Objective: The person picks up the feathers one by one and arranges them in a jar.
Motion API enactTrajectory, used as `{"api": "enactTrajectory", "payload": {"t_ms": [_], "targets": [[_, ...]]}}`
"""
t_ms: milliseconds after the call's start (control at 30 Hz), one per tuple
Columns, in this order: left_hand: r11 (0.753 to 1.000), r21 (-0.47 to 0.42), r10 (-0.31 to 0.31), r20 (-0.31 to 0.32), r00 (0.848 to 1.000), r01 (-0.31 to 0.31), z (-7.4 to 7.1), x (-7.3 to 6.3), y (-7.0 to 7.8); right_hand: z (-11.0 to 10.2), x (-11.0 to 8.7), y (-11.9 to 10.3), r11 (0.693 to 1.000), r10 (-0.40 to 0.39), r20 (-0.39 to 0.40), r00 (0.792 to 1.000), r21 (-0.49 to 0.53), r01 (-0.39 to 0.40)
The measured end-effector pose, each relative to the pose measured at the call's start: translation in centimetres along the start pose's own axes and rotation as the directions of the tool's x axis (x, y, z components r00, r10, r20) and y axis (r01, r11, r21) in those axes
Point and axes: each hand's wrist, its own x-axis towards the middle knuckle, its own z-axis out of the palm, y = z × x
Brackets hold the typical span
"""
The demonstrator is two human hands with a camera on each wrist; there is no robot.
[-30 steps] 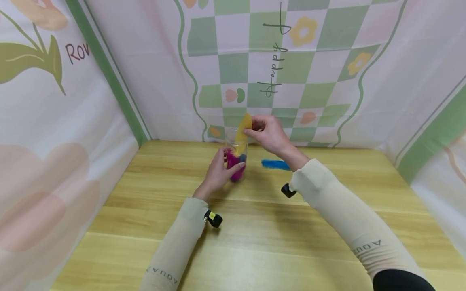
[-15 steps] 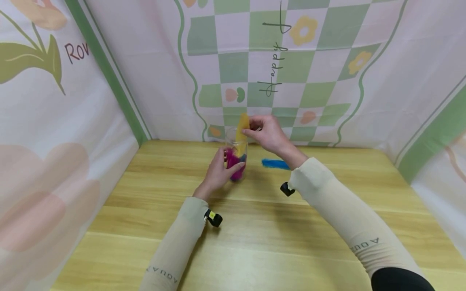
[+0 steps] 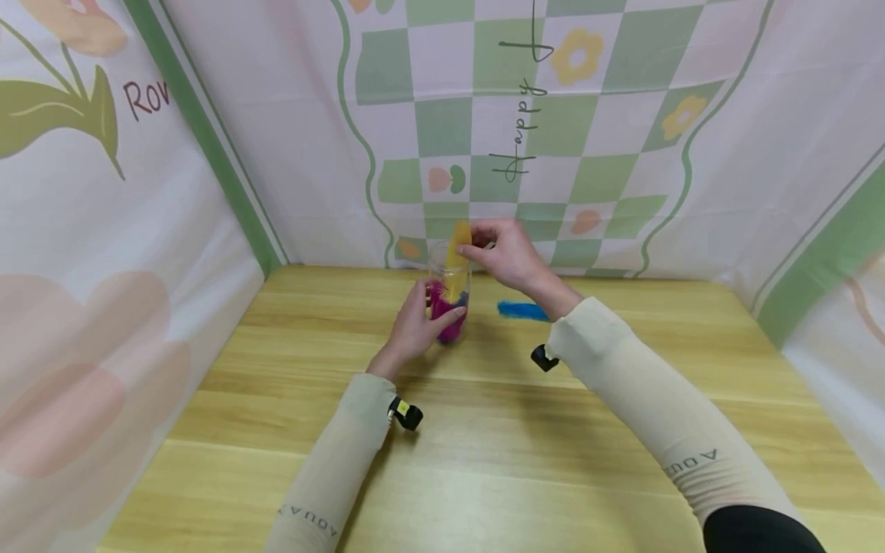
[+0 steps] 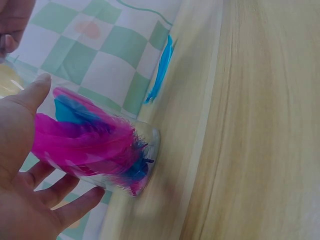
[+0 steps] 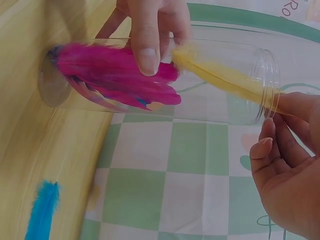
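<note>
A clear jar (image 5: 210,112) stands upright on the table, with magenta feathers (image 5: 115,75) and some blue ones packed in its lower part. My left hand (image 3: 412,326) grips the jar low on its side, thumb across the front and fingers around the back. Above the rim, my right hand (image 3: 508,253) pinches a yellow feather (image 5: 220,77) near one end between thumb and fingers. Most of that feather is inside the jar, its fluffy end close to the tops of the magenta feathers. A loose blue feather (image 3: 523,310) lies on the table right of the jar, partly hidden by my right arm.
The wooden table (image 3: 470,461) runs back to a printed cloth wall (image 3: 525,138) with green checks, close behind the jar. More cloth hangs at both sides. A small black camera (image 3: 406,415) is strapped to my left wrist.
The yellow feather has gone slightly lower into the jar and stands more upright, with my right hand shifting a little left. My left hand and the jar have stayed in place.
</note>
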Motion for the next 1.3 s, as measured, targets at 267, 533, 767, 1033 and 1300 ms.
{"api": "enactTrajectory", "payload": {"t_ms": [267, 533, 767, 1033, 1300], "targets": [[1.000, -0.007, 0.009, 0.005, 1.000, -0.009, -0.01, 0.08, -0.10, -0.02, 0.14, 0.15, 0.999, -0.033, 0.000, 0.999, -0.017, 0.033], [1.000, -0.002, 0.019, 0.000, 1.000, -0.019, -0.09, 0.05, 0.06, 0.02, 0.26, -0.10, 0.999, -0.033, 0.012, 0.999, -0.020, 0.033], [1.000, 0.007, 0.020, 0.002, 1.000, -0.020, -0.07, -0.04, -0.18, -0.01, 0.36, -0.22, 0.998, -0.053, 0.026, 0.998, -0.042, 0.054], [1.000, 0.003, 0.018, 0.003, 1.000, -0.018, -0.03, -0.09, -0.17, -0.14, 0.12, -0.25, 0.997, -0.062, 0.022, 0.998, -0.035, 0.063], [1.000, 0.006, 0.009, 0.004, 1.000, -0.009, -0.01, -0.04, -0.28, -0.82, -0.28, -0.36, 0.998, -0.057, 0.034, 0.998, -0.033, 0.058]]}}
